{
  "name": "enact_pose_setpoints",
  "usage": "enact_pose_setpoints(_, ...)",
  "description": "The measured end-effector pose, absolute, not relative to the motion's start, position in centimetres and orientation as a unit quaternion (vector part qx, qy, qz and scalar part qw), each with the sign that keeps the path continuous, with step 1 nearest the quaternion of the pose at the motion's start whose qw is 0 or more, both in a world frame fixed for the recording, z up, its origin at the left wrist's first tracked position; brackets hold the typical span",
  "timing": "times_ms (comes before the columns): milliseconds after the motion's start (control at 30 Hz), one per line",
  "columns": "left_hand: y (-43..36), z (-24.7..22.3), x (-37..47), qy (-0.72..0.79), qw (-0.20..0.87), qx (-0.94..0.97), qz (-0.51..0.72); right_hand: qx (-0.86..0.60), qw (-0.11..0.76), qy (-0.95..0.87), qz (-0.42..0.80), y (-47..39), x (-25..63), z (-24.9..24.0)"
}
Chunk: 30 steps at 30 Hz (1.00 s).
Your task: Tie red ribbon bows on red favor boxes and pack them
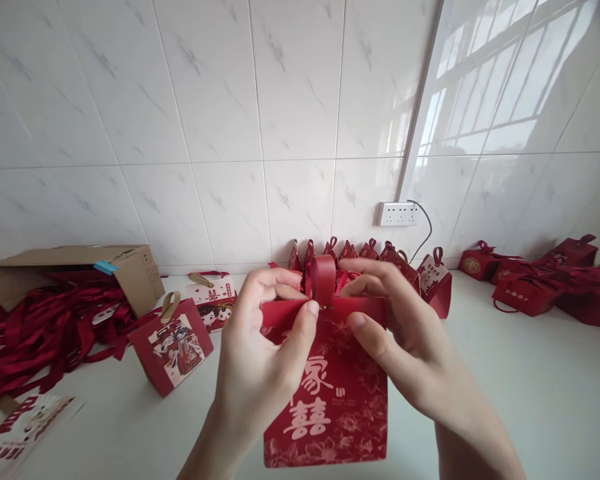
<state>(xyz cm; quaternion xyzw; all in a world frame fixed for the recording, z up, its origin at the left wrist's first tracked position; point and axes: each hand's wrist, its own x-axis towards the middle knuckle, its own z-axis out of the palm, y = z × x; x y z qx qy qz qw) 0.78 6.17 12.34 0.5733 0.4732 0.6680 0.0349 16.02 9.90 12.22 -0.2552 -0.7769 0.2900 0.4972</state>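
A red gift box [350, 413] with pale pink characters and a flower pattern hangs upright in front of me, held at its top edge. My left hand [275, 347] pinches the top left, its thumb tip beside the base of the red loop handle [324, 280]. The top right part is gripped by my right hand [405, 333], thumb on the front face and fingers behind. A small gold fastener shows where the loop meets the box. The fingertips behind the box are partly hidden.
Left are an open cardboard box [135, 280] spilling red ribbons [55, 340], a finished-looking red box [173, 343] and printed card [23, 427]. Several small red boxes [350, 250] line the wall; more red boxes [525, 290] lie right. A power strip [399, 214] is on the wall.
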Motion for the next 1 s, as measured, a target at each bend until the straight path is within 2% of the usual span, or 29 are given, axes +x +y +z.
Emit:
enact_pose_setpoints(133, 6.3, 12.6, 0.1, 0.468, 0.001, 0.551, 0.691, -0.245, 0.468, -0.781, 0.333, 10.2, 16.7, 12.3)
enact_pose_setpoints(233, 6.3, 12.6, -0.7, 0.433, 0.070, 0.569, 0.696, -0.243, 0.471, -0.757, 0.382, 10.7, 16.9, 12.3)
enact_pose_setpoints(333, 6.3, 12.3, -1.8, 0.405, 0.136, 0.600, 0.677, -0.236, 0.572, -0.678, 0.398, 11.6, 17.0, 12.2)
enact_pose_setpoints(433, 6.3, 12.1, -2.2, 0.442, 0.144, 0.621, 0.631, -0.208, 0.682, -0.580, 0.394, 12.6, 17.2, 12.3)
enact_pose_setpoints(533, 6.2, 12.0, -1.6, 0.483, 0.144, 0.619, 0.602, -0.170, 0.735, -0.515, 0.408, 13.7, 17.3, 12.4)
enact_pose_setpoints(633, 6.1, 11.9, -1.0, 0.470, 0.114, 0.628, 0.609, -0.160, 0.739, -0.482, 0.442, 14.7, 17.2, 12.4)
enact_pose_setpoints(800, 5.8, 11.6, -1.6, 0.434, -0.016, 0.695, 0.573, -0.141, 0.708, -0.451, 0.524, 15.9, 16.8, 11.9)
enact_pose_setpoints(900, 5.6, 11.7, -2.0, 0.395, -0.033, 0.726, 0.562, -0.098, 0.701, -0.423, 0.566, 16.0, 16.6, 11.7)
enact_pose_setpoints(1000, 5.5, 11.8, -1.9, 0.378, -0.016, 0.726, 0.574, -0.094, 0.722, -0.422, 0.540, 15.7, 16.7, 11.7)
